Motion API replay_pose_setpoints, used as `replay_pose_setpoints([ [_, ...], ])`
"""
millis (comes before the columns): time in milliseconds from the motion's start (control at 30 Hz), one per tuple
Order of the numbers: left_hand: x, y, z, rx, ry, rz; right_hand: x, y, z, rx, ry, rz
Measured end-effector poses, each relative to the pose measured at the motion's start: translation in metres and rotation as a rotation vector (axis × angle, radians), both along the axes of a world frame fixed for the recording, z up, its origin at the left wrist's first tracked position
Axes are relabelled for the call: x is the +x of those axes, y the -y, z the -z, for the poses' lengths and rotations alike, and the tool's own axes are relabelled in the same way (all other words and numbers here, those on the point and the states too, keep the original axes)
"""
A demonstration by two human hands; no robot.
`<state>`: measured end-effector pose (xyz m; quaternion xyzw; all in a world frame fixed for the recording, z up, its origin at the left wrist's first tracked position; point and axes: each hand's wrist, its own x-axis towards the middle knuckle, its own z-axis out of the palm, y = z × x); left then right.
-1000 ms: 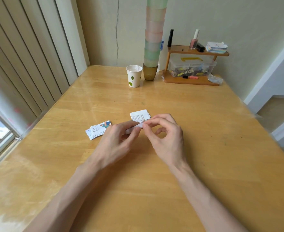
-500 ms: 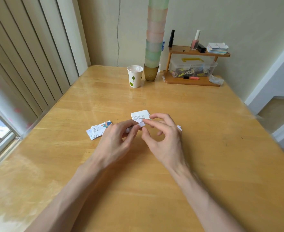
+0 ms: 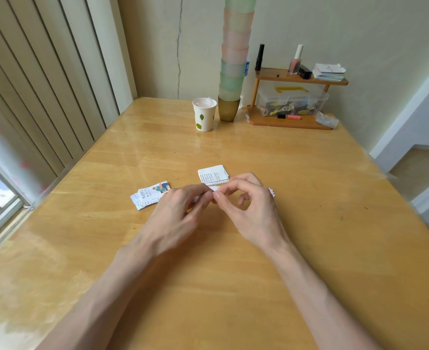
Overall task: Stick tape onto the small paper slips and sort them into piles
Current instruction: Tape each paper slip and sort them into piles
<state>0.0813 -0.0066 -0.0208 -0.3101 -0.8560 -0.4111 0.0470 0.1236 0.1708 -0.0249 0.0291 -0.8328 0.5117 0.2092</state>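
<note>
Paper slip (image 3: 215,189) pinched between left hand (image 3: 178,213) and right hand (image 3: 251,208), both clamped on it, above the surface (image 3: 309,223); text pile (image 3: 213,175) at 12 o'clock, picture pile (image 3: 149,196) at 9 o'clock.

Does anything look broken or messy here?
Yes. A long crack runs down the wall behind the table. The left pile of slips lies fanned out, unlike the neater pile further back. Nothing looks spilled.
</note>
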Motion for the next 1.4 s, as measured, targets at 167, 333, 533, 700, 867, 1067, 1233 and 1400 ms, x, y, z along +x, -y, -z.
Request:
replay_pose_setpoints([
  [167,-0.001,0.001,-0.008,0.054,0.147,0.06,0.001,0.006,0.001,0.098,-0.104,0.004],
  [333,-0.004,0.001,-0.017,0.337,0.408,0.164,0.006,0.015,-0.007,0.05,-0.24,-0.048],
  [533,-0.009,0.009,-0.013,0.422,0.538,0.134,0.002,0.0,-0.012,-0.197,-0.21,-0.051],
  [700,-0.002,0.002,-0.017,0.466,0.574,0.182,0.002,-0.002,-0.01,-0.246,-0.075,-0.147],
  [867,0.005,0.0,-0.022,0.573,0.793,0.317,0.004,0.0,-0.015,-0.398,-0.071,-0.16],
  [1067,0.015,-0.003,-0.027,0.685,1.024,0.414,0.005,0.003,-0.014,-0.444,-0.009,-0.188],
  [1233,0.007,-0.002,-0.029,0.998,1.032,0.296,0.005,-0.001,-0.02,-0.623,0.053,-0.158],
  [1400,0.006,0.001,-0.024,0.969,0.845,0.202,0.006,-0.001,-0.018,-0.7,0.13,-0.145],
])
